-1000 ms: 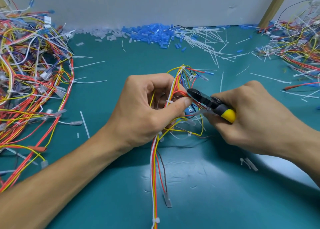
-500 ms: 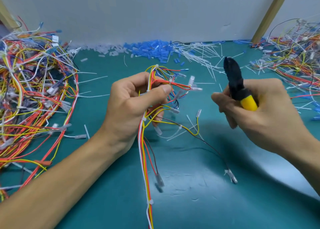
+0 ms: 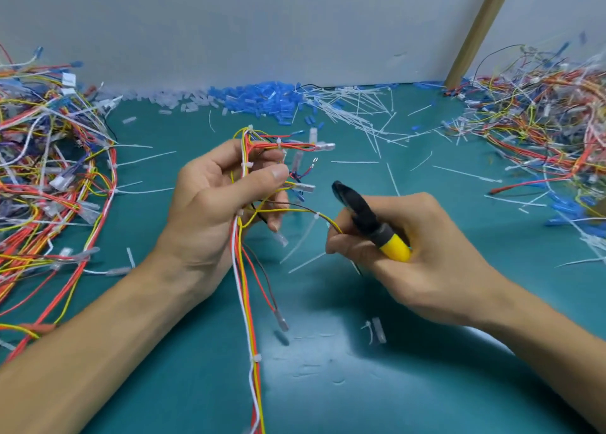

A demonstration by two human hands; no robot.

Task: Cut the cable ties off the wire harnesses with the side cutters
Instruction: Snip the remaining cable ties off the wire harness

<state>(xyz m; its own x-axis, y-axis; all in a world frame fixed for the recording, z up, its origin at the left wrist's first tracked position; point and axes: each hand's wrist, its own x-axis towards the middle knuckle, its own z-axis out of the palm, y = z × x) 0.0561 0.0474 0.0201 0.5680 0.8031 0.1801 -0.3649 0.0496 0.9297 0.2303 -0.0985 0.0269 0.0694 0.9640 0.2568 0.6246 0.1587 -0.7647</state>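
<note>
My left hand [image 3: 213,204] grips a wire harness [image 3: 249,289] of red, yellow and white wires above the green mat, thumb pressed across the bundle. White cable ties sit on it, one [image 3: 246,165] just above my thumb and one [image 3: 255,358] low on the hanging strand. My right hand [image 3: 410,256] holds the side cutters [image 3: 367,220], yellow handle in the palm, black jaws pointing up-left, closed. Its fingertips also pinch a yellow-brown wire [image 3: 328,221] branching from the harness, with a tie [image 3: 316,216] on it. The jaws are apart from the bundle.
A big tangle of harnesses [image 3: 49,184] lies on the left, another pile [image 3: 541,128] at the right. Blue sleeves [image 3: 262,100] and cut white ties [image 3: 357,112] litter the back by the wall. A wooden post [image 3: 478,30] leans at the back right.
The cutters left the bundle, swung up to the right, then came down again near the harness. My right fingers took hold of the yellow-brown branch wire. My left hand lifted the harness.
</note>
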